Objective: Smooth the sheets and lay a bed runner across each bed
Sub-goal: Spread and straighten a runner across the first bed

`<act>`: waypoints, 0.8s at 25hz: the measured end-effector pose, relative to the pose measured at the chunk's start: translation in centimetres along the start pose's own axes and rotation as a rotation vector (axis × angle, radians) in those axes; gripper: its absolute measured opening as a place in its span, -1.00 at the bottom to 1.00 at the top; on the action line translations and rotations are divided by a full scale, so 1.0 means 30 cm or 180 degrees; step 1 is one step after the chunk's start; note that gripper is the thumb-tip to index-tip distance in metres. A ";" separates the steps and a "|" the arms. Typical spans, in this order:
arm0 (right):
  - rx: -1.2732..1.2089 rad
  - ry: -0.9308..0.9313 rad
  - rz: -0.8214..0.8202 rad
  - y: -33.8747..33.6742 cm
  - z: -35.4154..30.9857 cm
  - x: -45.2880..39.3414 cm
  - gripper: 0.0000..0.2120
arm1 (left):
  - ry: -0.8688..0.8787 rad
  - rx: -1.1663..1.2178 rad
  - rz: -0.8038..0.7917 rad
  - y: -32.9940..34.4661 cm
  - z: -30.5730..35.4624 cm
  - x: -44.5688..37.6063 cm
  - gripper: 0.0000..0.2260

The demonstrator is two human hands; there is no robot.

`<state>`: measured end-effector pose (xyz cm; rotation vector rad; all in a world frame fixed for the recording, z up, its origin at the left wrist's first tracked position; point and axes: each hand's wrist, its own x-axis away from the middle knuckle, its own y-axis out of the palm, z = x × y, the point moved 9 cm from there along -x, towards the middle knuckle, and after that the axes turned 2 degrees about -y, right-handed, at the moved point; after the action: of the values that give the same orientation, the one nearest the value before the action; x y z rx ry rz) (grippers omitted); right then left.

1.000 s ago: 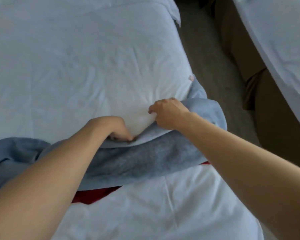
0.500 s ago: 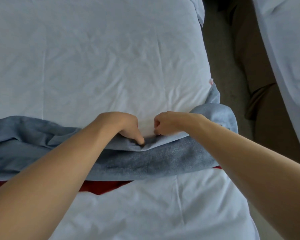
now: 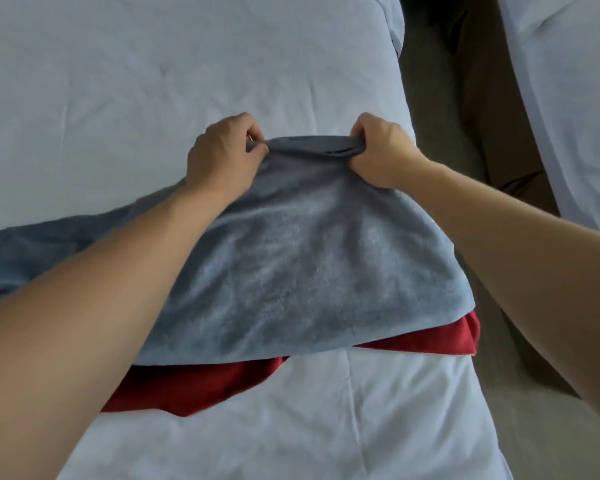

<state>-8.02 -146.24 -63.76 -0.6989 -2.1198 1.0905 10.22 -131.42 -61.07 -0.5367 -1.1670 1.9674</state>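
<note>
Both hands grasp the far edge of the grey-blue bed runner, lifted off the white sheet. Left hand has fingers curled, pinching the bunched edge at about 10 o'clock of the cloth; right hand is clenched round the same edge at about 1 o'clock. The edge between them is gathered, not flat.

To do this step well, my judgement: pull the hands apart toward 9 and 3 so the bunch opens, keep the edge taut and level, then lower it square to the mattress side before letting go.

The runner sits mid-bed, its long axis running roughly 9 to 3 across the mattress. Its left stretch trails off toward 8 o'clock, rumpled; its right end lies near the bed's 3 o'clock side. A red cloth lies under its near edge, showing at 6 and 4 o'clock. A second bed stands at 2 o'clock, across a carpet gap.
</note>
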 end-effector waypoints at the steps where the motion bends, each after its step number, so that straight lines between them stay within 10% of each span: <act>1: 0.0192 -0.0047 0.0180 -0.011 0.006 -0.022 -0.80 | 0.0027 -0.0003 0.0086 0.014 -0.003 -0.022 -0.90; 8: 0.1048 0.0090 0.0678 0.094 0.125 0.042 -0.77 | 0.0313 -0.0950 -0.0779 0.229 -0.134 0.093 -0.44; 13: 0.0614 0.0017 0.1244 0.074 0.059 0.202 -0.54 | 0.0511 -0.0604 -0.0305 0.140 -0.133 0.270 -0.54; 20: 0.0586 -0.1102 0.1149 0.384 -0.232 0.805 -0.79 | 0.1461 -0.0712 -0.0284 0.067 -0.084 0.894 -0.80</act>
<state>-16.66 -119.99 -63.11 -0.8767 -2.1845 1.6839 -5.33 -109.45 -63.31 -0.9761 -1.0945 1.5348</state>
